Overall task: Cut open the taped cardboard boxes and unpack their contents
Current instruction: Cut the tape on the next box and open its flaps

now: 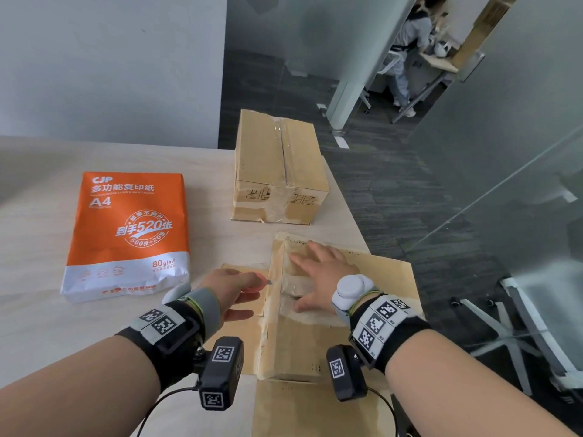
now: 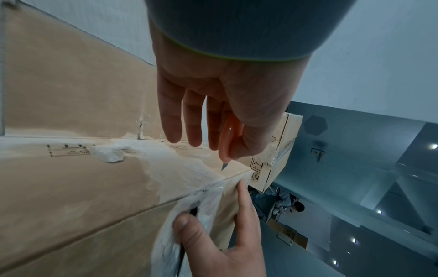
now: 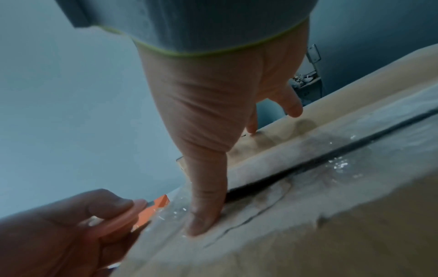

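Note:
The near cardboard box [image 1: 315, 339] lies at the table's front right, with clear tape along its top seam [image 3: 308, 161]. My right hand [image 1: 303, 279] rests flat on the taped top, thumb [image 3: 203, 215] pressed on the tape. My left hand [image 1: 249, 291] pinches a small pink-orange cutter [image 1: 254, 280] at the box's left edge. The short blade [image 2: 224, 165] touches the top edge of the box [image 2: 71, 187]. A second box [image 1: 277, 171], taped shut, stands farther back.
An orange and white ream of A4 paper [image 1: 129, 238] lies on the wooden table [image 1: 47, 190] to the left. The table's right edge runs just beside both boxes. Beyond it are dark carpet, a glass partition [image 1: 504, 184], a chair base [image 1: 517, 335] and a person far back.

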A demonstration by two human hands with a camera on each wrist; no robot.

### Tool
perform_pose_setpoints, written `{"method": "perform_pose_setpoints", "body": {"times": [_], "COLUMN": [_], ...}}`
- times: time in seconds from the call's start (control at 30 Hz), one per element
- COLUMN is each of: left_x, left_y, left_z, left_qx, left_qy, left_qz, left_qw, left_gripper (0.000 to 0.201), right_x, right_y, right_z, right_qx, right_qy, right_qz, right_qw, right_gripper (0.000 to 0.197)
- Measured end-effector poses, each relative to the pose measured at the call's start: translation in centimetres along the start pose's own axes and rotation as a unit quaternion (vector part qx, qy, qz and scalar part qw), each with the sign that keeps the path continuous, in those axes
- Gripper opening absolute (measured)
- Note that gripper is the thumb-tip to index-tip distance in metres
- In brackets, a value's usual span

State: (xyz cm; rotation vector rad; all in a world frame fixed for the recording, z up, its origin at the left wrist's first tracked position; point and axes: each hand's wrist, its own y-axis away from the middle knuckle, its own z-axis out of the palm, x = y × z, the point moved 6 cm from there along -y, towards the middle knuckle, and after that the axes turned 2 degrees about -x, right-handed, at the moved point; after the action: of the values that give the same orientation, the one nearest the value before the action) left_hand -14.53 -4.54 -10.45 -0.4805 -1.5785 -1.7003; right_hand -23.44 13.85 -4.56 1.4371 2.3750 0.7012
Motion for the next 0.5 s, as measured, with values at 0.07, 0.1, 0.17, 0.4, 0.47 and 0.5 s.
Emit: {"method": "perform_pose_setpoints", "body": {"times": [0.07, 0.1, 0.17, 0.4, 0.47, 0.5], "left_x": [-0.2, -0.2, -0.2, 0.3, 0.5, 0.6], "left_y": [-0.2, -0.3, -0.5, -1.2, -1.5, -1.6], "left_z": [-0.1, -0.1, 0.0, 0.7, 1.0, 1.2], "left_qx": [0.002, 0.003, 0.009, 0.019, 0.023, 0.023], "left_qy": [0.002, 0.004, 0.012, 0.042, 0.051, 0.057], "left_qz": [-0.002, -0.002, -0.004, 0.005, 0.009, 0.01], "left_qw": [1.0, 1.0, 1.0, 0.999, 0.998, 0.998], "left_gripper": [0.03, 0.029, 0.029, 0.019, 0.023, 0.025], "right_x": [0.1, 0.2, 0.5, -1.2, -2.1, -2.5], "right_y": [-0.5, -0.6, -0.9, 0.1, 0.6, 0.8], "right_z": [0.2, 0.3, 0.4, 0.6, 1.2, 1.3], "right_qx": [-0.003, -0.002, -0.005, 0.031, 0.056, 0.073], "right_qy": [0.021, 0.033, 0.053, 0.087, 0.045, 0.026], "right_qz": [-0.01, -0.014, -0.026, -0.073, -0.037, -0.021], "right_qw": [1.0, 0.999, 0.998, 0.993, 0.997, 0.997], "right_gripper": [0.107, 0.104, 0.097, 0.085, 0.088, 0.088]}}
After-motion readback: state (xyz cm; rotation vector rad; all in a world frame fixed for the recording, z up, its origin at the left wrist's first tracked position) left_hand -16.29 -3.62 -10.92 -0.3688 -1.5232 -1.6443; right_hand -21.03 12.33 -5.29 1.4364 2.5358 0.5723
